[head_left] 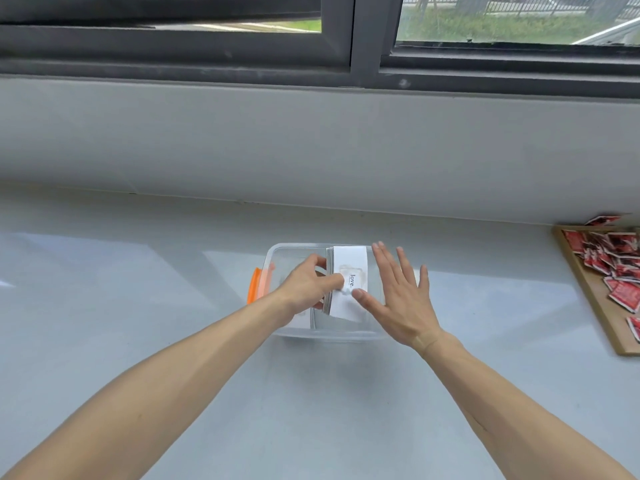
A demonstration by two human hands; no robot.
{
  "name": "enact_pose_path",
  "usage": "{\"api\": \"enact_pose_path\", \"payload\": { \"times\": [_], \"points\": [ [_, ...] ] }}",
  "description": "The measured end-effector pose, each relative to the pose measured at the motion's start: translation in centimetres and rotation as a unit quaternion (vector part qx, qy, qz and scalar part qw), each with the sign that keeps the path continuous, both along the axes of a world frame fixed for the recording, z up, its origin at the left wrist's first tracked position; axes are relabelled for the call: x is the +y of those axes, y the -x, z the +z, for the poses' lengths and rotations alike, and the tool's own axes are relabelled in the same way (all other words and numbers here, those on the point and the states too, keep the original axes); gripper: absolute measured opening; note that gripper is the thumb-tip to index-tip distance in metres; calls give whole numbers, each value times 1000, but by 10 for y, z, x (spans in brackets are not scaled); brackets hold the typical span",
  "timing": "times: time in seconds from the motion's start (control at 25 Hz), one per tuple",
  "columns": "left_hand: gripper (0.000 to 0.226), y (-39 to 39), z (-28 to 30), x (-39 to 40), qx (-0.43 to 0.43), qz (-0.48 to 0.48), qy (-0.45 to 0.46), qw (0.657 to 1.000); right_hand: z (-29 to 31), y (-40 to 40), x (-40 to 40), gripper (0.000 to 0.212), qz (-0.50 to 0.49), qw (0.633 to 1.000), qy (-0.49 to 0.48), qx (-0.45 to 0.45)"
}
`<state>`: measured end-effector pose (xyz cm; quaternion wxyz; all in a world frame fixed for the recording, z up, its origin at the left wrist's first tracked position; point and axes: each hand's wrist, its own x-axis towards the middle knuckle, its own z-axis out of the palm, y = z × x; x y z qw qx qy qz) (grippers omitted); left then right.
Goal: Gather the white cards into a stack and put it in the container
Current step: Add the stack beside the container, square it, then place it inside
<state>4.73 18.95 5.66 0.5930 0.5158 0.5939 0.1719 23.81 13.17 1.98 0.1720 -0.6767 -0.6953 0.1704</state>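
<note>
A stack of white cards (pixel 349 261), top card printed with the word "love.", sits tilted inside a clear plastic container (pixel 294 249) with an orange latch (pixel 255 285) on its left side. My left hand (pixel 306 284) is inside the container and pinches the stack's left edge with thumb and fingers. My right hand (pixel 398 296) lies flat with fingers spread just right of the stack, its thumb tip touching the top card. The lower part of the stack is hidden behind my left hand.
The container stands on a pale grey counter (pixel 138 306) below a grey sill and window. A wooden tray (pixel 588 292) with several red packets (pixel 616 261) lies at the far right edge.
</note>
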Motion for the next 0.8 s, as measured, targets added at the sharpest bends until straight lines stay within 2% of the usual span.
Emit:
{"api": "enact_pose_path", "payload": {
  "times": [0.48, 0.64, 0.8],
  "points": [
    [27, -24, -41, 3, 119, -43, 76, 989, -3, 2, 1, 89, -2, 1000, 6, 4],
    [13, -31, -47, 7, 134, -58, 94, 985, -2, 3, 1, 89, -4, 1000, 6, 6],
    [14, -33, -51, 8, 121, -65, 118, 983, -1, 2, 2, 90, -1, 1000, 8, -2]
  ]
}}
